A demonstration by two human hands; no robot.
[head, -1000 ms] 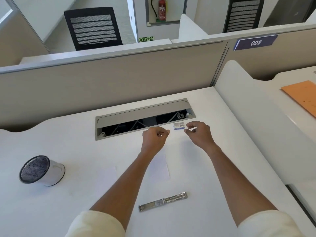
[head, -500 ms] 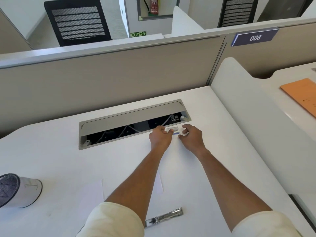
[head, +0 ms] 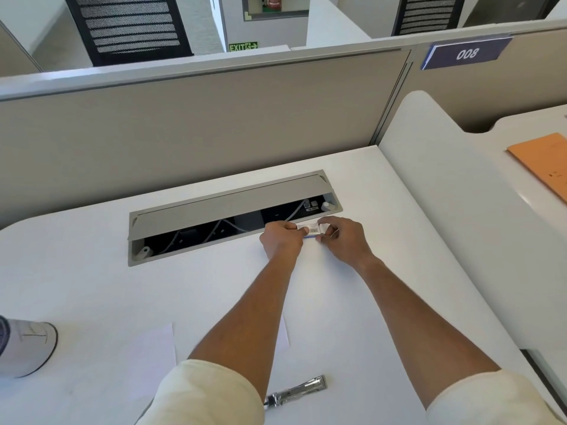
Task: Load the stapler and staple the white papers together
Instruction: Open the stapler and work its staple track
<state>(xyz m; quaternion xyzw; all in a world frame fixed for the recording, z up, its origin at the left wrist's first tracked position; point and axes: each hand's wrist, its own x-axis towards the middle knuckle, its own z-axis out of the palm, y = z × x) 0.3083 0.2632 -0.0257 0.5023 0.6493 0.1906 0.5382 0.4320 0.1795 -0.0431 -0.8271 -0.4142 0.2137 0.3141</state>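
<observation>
A small box of staples [head: 313,230] sits just above the middle of the frame, at the near edge of the open cable trough [head: 214,207] in the counter [head: 92,286]. Both hands have it. The left hand [head: 281,242] pinches its left end and the right hand [head: 345,240] pinches its right end, fingers curled tight in each grip, with only the printed middle of the box showing between them. Its long axis runs left to right across the frame, in line with the two grips, so any pull to slide it open would probably go sideways along that line. Whether the box is lifted or resting on the counter cannot be told. The stapler [head: 299,391] lies well apart from it, at the bottom of the frame between the forearms. It points left to right with its right end a little higher, and its left end is hidden by the left sleeve. The white papers [head: 153,348] lie flat at lower left, partly under the left forearm. Once staples are free they must travel down the frame to the stapler, which looks nearer the left arm.
</observation>
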